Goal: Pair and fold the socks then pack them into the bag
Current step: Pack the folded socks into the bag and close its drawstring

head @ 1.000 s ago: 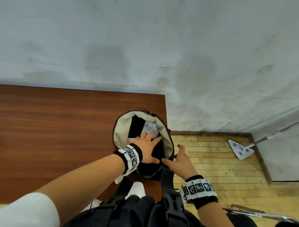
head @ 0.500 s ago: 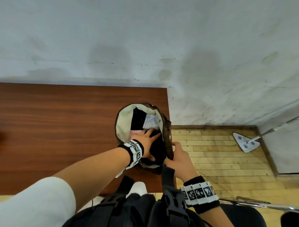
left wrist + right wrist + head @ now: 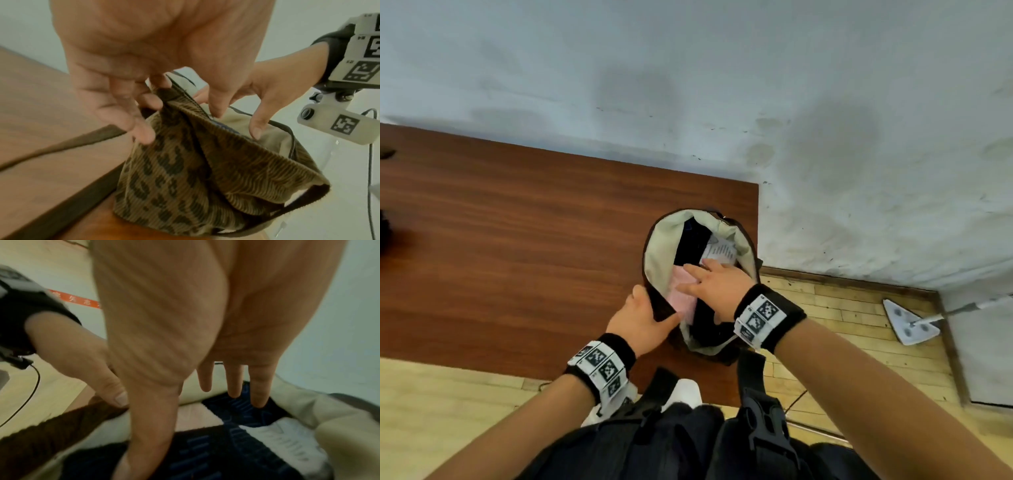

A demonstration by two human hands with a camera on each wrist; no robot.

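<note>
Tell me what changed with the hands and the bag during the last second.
The left hand came out of the bag and now grips its near rim. The right hand left the rim and reaches inside, fingers straight. The bag stayed on the table.

A plain room of a home or small office, sparsely furnished.

A dark reddish wood-grain bench (image 3: 524,246) is set against a bare, whitewashed wall (image 3: 722,85) that is marked with grey stains and small scuffs. The floor (image 3: 842,318) is laid with pale yellow wooden strips and is edged by a brown skirting board (image 3: 852,281). A flat white mop (image 3: 909,323) is seen lying on the floor in the corner beside the wall, its handle running off to the right. A metal chair rail (image 3: 815,430) is glimpsed low down, beside the bench. No machines, shelves or shop fittings are shown, so the exact kind of room cannot be told.
</note>
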